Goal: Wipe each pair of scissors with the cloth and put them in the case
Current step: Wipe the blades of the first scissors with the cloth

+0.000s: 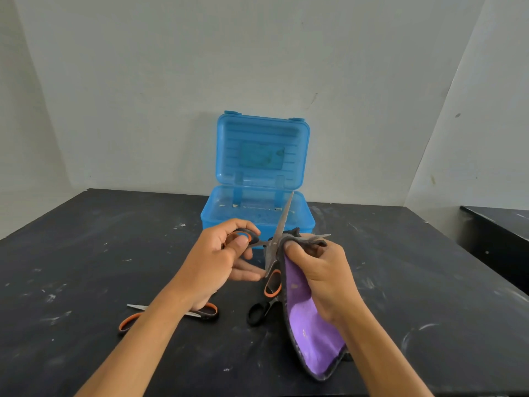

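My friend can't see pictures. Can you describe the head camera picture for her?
A left hand holds open scissors while the right hand wipes a blade with a purple cloth. Behind stands an open blue case; more scissors lie on the black table.

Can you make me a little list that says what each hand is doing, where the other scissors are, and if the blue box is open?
left hand: holds handle of open scissors
right hand: pinches purple cloth round one blade
orange-handled scissors: lying on table, under left arm
black scissors: on table, partly behind cloth
blue case: open, lid upright, no scissors visible inside
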Demonstrator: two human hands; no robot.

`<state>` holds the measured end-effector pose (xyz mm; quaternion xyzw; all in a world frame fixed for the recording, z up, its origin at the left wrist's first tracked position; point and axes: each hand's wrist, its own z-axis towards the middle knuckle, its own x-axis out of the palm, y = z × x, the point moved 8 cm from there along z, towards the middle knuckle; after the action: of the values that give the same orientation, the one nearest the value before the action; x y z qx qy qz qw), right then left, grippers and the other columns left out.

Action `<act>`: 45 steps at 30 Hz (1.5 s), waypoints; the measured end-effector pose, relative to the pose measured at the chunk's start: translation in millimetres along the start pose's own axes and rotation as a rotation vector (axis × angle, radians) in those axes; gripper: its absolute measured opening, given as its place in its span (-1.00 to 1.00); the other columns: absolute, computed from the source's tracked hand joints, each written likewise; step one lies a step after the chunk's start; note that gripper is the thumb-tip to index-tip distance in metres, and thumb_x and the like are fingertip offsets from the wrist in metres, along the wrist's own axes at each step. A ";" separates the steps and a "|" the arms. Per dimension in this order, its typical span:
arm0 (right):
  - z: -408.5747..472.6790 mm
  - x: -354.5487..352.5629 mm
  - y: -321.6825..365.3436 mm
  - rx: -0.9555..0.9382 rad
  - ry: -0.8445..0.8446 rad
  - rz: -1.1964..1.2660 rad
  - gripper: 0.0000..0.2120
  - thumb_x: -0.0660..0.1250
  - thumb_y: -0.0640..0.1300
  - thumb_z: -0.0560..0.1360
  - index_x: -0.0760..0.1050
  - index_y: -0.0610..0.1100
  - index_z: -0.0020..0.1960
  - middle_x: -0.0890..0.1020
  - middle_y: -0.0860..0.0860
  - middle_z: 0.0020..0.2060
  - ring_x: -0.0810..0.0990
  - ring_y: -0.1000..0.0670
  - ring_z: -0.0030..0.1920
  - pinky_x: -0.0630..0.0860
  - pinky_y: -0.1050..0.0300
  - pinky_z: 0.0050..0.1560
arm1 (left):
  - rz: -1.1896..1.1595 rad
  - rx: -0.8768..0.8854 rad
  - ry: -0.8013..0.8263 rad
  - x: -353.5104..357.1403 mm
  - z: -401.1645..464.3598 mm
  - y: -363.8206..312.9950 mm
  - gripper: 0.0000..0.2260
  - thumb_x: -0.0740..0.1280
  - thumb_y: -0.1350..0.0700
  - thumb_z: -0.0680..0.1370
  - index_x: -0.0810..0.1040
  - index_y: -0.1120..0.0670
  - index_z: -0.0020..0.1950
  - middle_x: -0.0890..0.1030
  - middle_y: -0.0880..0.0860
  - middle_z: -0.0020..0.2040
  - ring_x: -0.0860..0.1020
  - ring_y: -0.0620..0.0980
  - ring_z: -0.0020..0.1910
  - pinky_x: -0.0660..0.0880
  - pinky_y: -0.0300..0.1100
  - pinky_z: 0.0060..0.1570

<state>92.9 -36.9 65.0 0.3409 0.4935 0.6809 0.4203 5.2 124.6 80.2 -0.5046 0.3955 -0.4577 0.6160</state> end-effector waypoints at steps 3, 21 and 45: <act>-0.8 -1.2 5.6 -0.040 0.014 -0.047 -0.84 0.44 -0.25 0.59 0.76 -0.10 -0.10 0.80 -0.14 -0.14 0.75 -0.04 -0.12 0.69 0.09 -0.04 | 0.035 0.016 0.017 0.1 -0.6 -2.9 -0.75 0.16 0.27 0.69 0.62 0.06 0.09 0.49 0.18 -0.18 0.73 0.25 -0.21 0.66 -0.16 -0.31; 2.9 -1.2 -15.5 0.055 0.003 0.012 -0.86 0.42 -0.21 0.61 0.75 -0.18 -0.04 0.81 -0.11 -0.12 0.79 -0.06 -0.09 0.68 0.14 -0.05 | 0.017 0.015 0.029 -2.3 -0.8 7.7 -0.83 0.20 0.24 0.68 0.57 0.12 0.15 0.51 0.21 -0.13 0.73 0.25 -0.16 0.66 -0.19 -0.13; 6.3 -12.1 -13.2 -0.018 0.001 -0.130 -0.87 0.45 -0.18 0.55 0.76 -0.06 -0.12 0.79 -0.06 -0.17 0.79 -0.15 -0.09 0.74 -0.14 0.02 | 0.042 0.052 0.091 0.1 1.2 12.9 -0.81 0.19 0.26 0.68 0.59 0.09 0.12 0.50 0.17 -0.19 0.73 0.23 -0.13 0.65 -0.23 -0.11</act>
<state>106.5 -43.4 53.5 0.3040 0.5087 0.6566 0.4665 8.5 125.8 67.7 -0.4588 0.4214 -0.4774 0.6197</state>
